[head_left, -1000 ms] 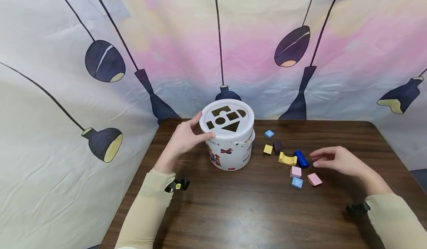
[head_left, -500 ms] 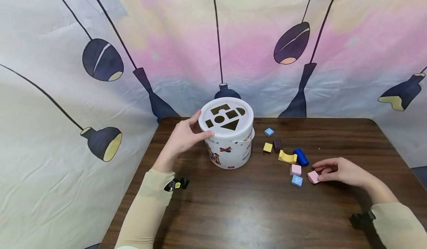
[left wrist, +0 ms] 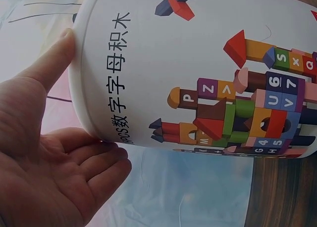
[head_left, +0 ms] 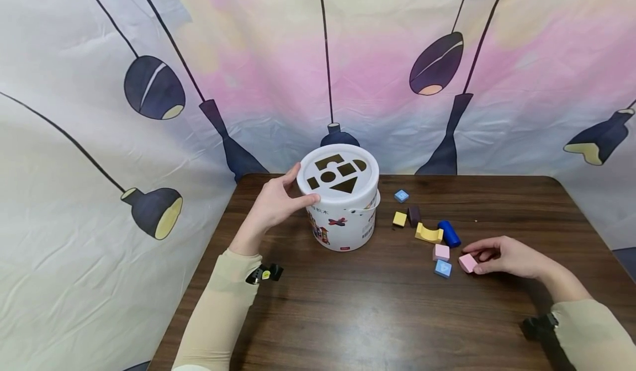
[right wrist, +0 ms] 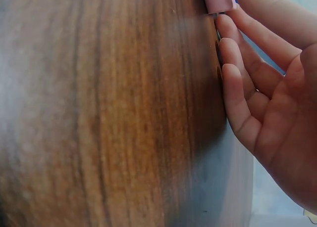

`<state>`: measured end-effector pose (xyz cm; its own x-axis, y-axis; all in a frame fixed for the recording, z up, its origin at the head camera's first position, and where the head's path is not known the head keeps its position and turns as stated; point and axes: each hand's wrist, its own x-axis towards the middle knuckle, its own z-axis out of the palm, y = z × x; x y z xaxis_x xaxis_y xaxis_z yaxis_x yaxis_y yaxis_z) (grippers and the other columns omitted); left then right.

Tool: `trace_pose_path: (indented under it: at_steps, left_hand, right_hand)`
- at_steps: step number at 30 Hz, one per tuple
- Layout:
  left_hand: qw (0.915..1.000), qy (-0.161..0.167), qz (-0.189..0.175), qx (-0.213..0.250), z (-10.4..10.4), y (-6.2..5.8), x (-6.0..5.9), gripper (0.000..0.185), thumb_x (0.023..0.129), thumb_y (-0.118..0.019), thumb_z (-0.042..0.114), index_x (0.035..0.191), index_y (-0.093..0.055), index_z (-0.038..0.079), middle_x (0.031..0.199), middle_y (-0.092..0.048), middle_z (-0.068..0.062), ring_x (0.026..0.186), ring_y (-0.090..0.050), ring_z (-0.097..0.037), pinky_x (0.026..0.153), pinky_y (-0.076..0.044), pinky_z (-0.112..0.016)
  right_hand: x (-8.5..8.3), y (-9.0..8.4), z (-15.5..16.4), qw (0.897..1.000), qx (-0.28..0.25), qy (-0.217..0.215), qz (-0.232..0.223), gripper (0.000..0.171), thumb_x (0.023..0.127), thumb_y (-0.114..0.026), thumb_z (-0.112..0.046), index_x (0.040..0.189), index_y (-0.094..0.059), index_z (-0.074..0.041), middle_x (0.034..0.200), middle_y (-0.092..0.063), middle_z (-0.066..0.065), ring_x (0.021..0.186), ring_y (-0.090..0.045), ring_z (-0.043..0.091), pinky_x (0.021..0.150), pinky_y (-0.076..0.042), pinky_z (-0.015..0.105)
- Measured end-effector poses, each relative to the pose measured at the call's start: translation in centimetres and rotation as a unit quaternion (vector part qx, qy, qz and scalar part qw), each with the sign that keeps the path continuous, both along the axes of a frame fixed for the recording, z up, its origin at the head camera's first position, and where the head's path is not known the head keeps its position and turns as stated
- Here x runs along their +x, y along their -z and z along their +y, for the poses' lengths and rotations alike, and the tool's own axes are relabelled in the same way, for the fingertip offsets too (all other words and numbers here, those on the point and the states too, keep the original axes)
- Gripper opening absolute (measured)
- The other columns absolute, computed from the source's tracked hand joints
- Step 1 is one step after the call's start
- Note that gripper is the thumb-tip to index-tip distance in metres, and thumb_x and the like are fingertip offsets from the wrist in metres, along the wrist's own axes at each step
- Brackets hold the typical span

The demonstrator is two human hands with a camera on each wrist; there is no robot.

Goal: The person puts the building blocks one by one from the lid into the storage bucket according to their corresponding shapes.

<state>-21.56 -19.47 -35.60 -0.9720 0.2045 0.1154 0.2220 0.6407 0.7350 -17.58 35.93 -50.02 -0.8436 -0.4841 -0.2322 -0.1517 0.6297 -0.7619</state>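
Observation:
A white lidded bucket (head_left: 343, 230) of building blocks stands upright on the table, its lid (head_left: 358, 189) cut with shaped holes. My left hand (head_left: 272, 204) grips the lid's rim from the left, thumb in front and fingers behind; the left wrist view shows the thumb (left wrist: 62, 49) against the rim. Over on the right, my right hand (head_left: 519, 258) pinches a small pink block (head_left: 467, 263) between thumb and fingers, low at the tabletop. Only an end of that pink block (right wrist: 219, 0) appears in the right wrist view, where the other fingers (right wrist: 233, 83) lie loosely bent.
Between bucket and right hand lie a blue cylinder (head_left: 449, 233), a yellow arch (head_left: 429, 233), another pink block (head_left: 440, 252), light blue blocks (head_left: 443, 269), a yellow block (head_left: 399, 220) and a dark brown block (head_left: 414, 216). A printed cloth (head_left: 387, 117) hangs behind the table (head_left: 348, 316).
My right hand has moved toward me from beside the blue cylinder and taken hold of the nearby pink block. My left hand has stayed on the bucket's lid.

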Motion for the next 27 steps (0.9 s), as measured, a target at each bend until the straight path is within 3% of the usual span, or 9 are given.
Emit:
trace_pose_path:
  at_steps: [6, 19, 27]
  left_hand:
    - [1.0, -0.003, -0.005, -0.005, -0.04, -0.03, 0.14, 0.104, 0.086, -0.088, 0.055, 0.166, -0.038, 0.015, 0.169, -0.038, 0.0, 0.154, -0.039, -0.02, 0.121, -0.04, -0.045]
    - [1.0, 0.001, 0.005, -0.002, -0.13, 0.21, 0.04, 0.104, 0.085, -0.088, 0.055, 0.167, -0.037, 0.014, 0.167, -0.041, -0.006, 0.152, -0.043, -0.02, 0.119, -0.041, -0.045]
    - [1.0, 0.003, 0.005, -0.003, -0.09, 0.11, -0.01, 0.102, 0.086, -0.088, 0.054, 0.166, -0.038, 0.014, 0.169, -0.039, -0.002, 0.153, -0.04, -0.02, 0.121, -0.039, -0.045]
  right_hand:
    - [0.03, 0.12, -0.08, 1.0, -0.003, -0.02, 0.009, 0.049, 0.091, -0.087, -0.019, 0.133, -0.072, 0.002, 0.12, -0.069, 0.007, 0.095, -0.057, 0.007, 0.078, -0.054, 0.025]
    - [0.33, 0.36, -0.25, 1.0, 0.01, -0.009, 0.023, 0.044, 0.089, -0.09, -0.022, 0.125, -0.075, -0.003, 0.109, -0.068, 0.003, 0.092, -0.056, 0.007, 0.076, -0.052, 0.026]
    - [0.21, 0.3, -0.52, 1.0, 0.019, -0.005, 0.024, 0.038, 0.088, -0.091, -0.024, 0.118, -0.076, -0.007, 0.102, -0.066, 0.0, 0.089, -0.054, 0.01, 0.074, -0.049, 0.026]
